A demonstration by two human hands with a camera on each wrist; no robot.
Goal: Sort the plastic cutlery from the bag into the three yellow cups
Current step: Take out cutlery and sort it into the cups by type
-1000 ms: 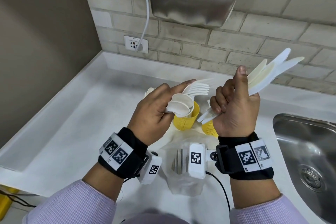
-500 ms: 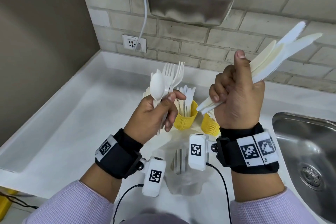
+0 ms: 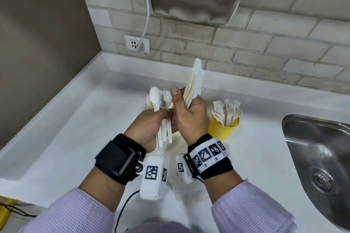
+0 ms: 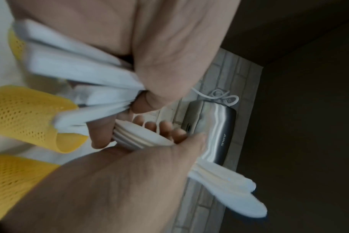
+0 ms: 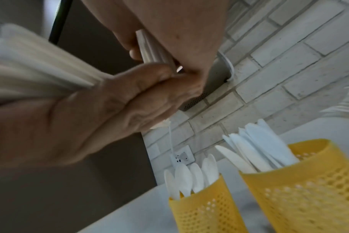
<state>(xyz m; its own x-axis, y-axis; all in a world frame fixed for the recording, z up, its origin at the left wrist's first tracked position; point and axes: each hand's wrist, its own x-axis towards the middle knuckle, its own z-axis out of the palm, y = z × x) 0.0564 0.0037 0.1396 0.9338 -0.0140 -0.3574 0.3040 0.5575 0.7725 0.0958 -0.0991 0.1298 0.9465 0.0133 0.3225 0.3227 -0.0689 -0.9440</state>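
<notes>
the left hand has its fingers curled round a mixed bunch, a spoon and forks, handles down and heads up, while the right hand grips a stack of knives standing nearly upright, thumb reaching across to touch the left bunch. the forks cup stands just right of the right hand, the nearer one; the other two yellow cups sit mostly hidden behind the hands. all rest on a white desk in a corner, brick wall behind, sink at right.
</notes>
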